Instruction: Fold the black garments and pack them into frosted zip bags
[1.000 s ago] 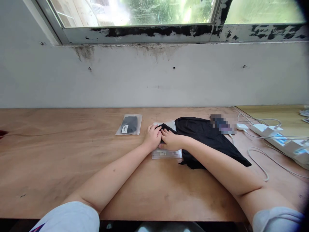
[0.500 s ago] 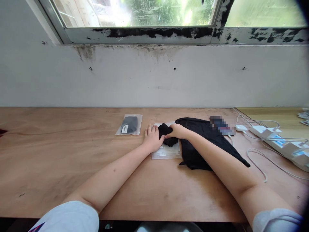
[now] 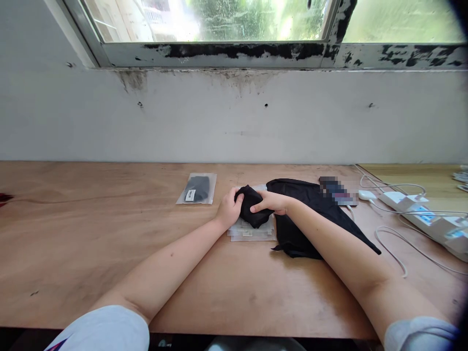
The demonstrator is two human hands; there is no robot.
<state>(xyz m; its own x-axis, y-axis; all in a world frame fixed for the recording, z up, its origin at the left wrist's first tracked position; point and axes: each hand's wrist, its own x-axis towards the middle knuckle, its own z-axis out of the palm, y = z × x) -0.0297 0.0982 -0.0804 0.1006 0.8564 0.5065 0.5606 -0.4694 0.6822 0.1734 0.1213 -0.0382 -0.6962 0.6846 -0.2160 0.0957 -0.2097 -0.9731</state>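
A small folded black cloth [image 3: 252, 210] is held between both hands just above a stack of clear plastic bags [image 3: 252, 232] on the wooden table [image 3: 109, 234]. My left hand [image 3: 229, 209] grips the cloth's left side. On its right side my right hand [image 3: 271, 202] presses with fingers over the top. A larger pile of black cloth [image 3: 310, 214] lies right behind my right forearm.
A sealed clear bag with a black item and white label [image 3: 196, 189] lies to the left. A blurred phone-like object [image 3: 337, 191], white power strips [image 3: 424, 210] and looping white cables [image 3: 393, 243] sit at the right. A white wall and a window rise behind.
The small black cloth has been gathered off the bag stack and folded tighter; both hands rose slightly and closed around it.
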